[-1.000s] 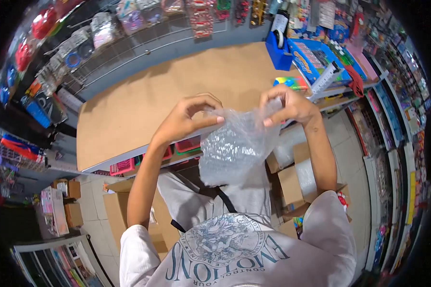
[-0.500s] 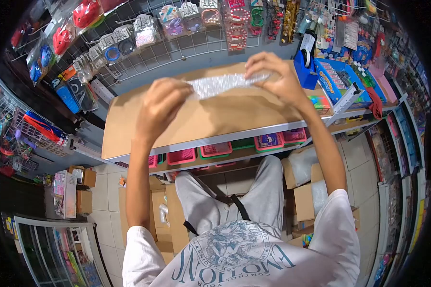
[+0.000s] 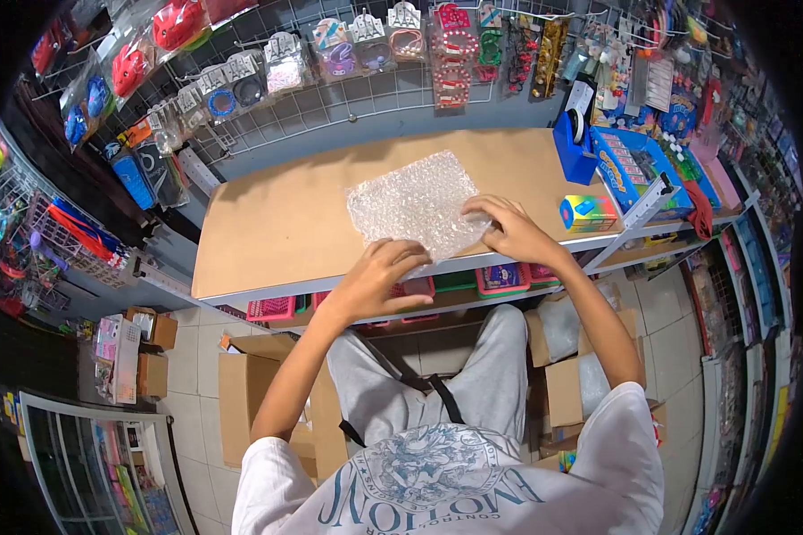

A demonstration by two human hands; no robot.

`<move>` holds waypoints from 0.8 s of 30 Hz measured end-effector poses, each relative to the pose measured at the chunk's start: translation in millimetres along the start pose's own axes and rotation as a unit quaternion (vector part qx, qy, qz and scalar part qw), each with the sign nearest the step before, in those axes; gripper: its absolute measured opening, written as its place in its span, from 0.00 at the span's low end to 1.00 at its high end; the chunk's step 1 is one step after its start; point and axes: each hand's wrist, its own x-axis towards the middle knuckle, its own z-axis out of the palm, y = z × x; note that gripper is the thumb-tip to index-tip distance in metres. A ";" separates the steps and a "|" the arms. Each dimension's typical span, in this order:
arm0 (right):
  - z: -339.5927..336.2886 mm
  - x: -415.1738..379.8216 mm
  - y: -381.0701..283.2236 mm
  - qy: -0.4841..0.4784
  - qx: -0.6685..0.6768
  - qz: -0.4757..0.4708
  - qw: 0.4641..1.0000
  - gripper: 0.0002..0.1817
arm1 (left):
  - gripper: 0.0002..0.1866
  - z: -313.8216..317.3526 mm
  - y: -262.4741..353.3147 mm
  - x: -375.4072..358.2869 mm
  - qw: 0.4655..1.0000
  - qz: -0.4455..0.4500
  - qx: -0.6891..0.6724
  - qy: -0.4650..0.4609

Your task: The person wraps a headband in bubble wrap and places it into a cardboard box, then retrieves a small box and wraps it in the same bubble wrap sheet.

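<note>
"Where is the sheet?"

"The clear, rectangular bubble-wrap sheet (image 3: 410,201) lies on the brown-topped table (image 3: 277,236), set askew, its nearest corner close to the silver front edge."

"Condition of grip?"

"Left hand (image 3: 372,283): released, fingers spread at the near side, thumb apart. Right hand (image 3: 513,234): fingers curled over the right edge; I cannot tell whether they pinch it."

"How is it best laid flat?"

"In my judgement, hold one corner under light fingertips and smooth outward with the other palm. Pressing hard could burst bubbles; the near corner could slip over the edge."

"Changes noted?"

"Half a second earlier it hung stretched between both raised hands. It now rests spread out, hands lowered."

"Nearby?"

"A small multicoloured box (image 3: 587,213) to the right, a blue tape dispenser (image 3: 574,150) behind that."
</note>
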 end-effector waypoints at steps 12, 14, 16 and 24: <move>-126.6 -70.0 64.5 -0.022 -0.240 0.242 0.940 0.36 | 0.32 2.4 -72.0 5.0 0.965 -0.213 0.149 0.029; -130.6 -75.8 64.3 -0.048 -0.208 0.295 0.931 0.36 | 0.32 12.2 -63.5 4.8 0.958 -0.232 0.162 0.048; -142.4 -78.5 63.6 -0.084 -0.105 0.340 0.931 0.38 | 0.33 6.1 -47.5 10.8 0.947 -0.262 0.183 0.026; -151.9 -86.9 95.5 -0.078 -0.062 0.216 0.971 0.38 | 0.32 26.5 -50.4 -3.6 0.945 -0.214 0.201 0.147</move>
